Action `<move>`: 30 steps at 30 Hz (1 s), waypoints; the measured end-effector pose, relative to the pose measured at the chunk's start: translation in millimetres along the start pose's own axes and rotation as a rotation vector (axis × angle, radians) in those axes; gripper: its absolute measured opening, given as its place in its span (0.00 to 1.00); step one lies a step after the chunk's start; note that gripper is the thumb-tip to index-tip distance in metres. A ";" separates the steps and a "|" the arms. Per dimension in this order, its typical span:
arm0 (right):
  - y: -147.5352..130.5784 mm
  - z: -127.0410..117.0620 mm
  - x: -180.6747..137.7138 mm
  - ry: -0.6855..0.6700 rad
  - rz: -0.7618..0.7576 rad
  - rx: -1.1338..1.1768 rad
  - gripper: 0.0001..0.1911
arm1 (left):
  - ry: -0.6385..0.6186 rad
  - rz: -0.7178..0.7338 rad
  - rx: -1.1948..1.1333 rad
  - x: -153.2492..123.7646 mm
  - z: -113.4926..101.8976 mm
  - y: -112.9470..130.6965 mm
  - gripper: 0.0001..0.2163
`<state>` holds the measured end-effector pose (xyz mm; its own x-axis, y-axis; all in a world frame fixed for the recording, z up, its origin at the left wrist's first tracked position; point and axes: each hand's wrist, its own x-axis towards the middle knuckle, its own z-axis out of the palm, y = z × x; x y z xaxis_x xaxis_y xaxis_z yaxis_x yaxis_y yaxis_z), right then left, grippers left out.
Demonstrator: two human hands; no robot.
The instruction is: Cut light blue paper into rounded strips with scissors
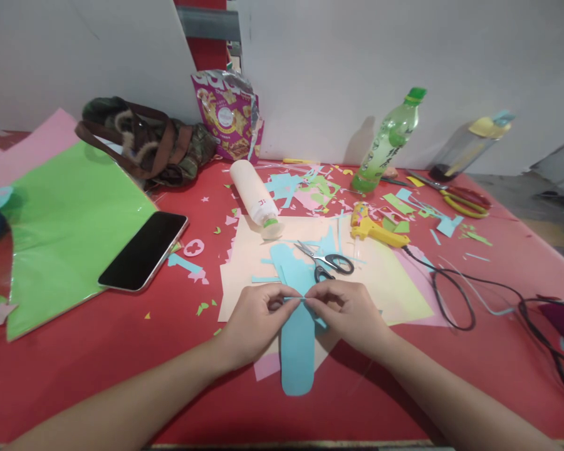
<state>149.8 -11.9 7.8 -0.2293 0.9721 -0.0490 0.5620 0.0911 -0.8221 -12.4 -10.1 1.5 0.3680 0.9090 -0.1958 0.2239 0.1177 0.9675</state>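
My left hand (262, 319) and my right hand (350, 310) meet at the middle of the table, thumbs and index fingertips closed in a pinch on a thin edge of light blue paper. Below the fingertips extends a long blue paper piece (297, 357) with rounded lower corners. Whether the pinched edge belongs to this piece or to a separate narrow strip, I cannot tell. Just beyond the fingers lies another blue paper piece (286, 263), with black-handled scissors (331, 262) resting partly over it. Cream paper sheets (249, 244) are spread underneath.
A yellow glue gun (376, 232) with a black cord lies right. Behind are a white bottle (254, 191), green drink bottle (388, 144), snack bag (228, 119) and yellow-handled scissors (465, 203). Left are a phone (143, 250), green sheets (70, 219) and a camouflage bag (150, 141). Paper scraps are scattered.
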 end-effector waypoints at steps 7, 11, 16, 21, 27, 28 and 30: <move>-1.4 -0.4 -0.6 0.012 -0.008 -0.038 0.07 | -0.007 -0.011 -0.012 0.1 -0.1 1.6 0.09; -0.4 0.8 -0.3 0.013 -0.013 -0.051 0.07 | -0.021 -0.020 -0.047 0.2 1.1 0.5 0.10; -0.5 2.0 -1.9 0.010 -0.023 -0.096 0.07 | -0.028 -0.050 -0.033 0.2 2.1 -2.1 0.10; -3.6 1.1 -2.3 0.000 -0.023 -0.088 0.06 | -0.033 -0.023 0.017 0.1 1.0 -2.7 0.10; -2.4 -2.7 -0.5 0.006 0.031 0.012 0.07 | -0.004 -0.045 -0.025 0.7 -0.7 1.4 0.09; -2.5 -3.4 -0.2 0.007 0.038 0.020 0.07 | -0.004 -0.052 -0.040 0.8 -0.8 1.9 0.09; -2.6 -4.1 0.4 0.038 0.039 0.028 0.06 | 0.005 -0.065 -0.065 0.9 -0.7 2.3 0.09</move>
<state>151.5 -10.9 12.3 -0.1766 0.9824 -0.0604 0.5473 0.0470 -0.8356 -12.1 -8.8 3.7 0.3502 0.9005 -0.2576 0.1884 0.2017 0.9612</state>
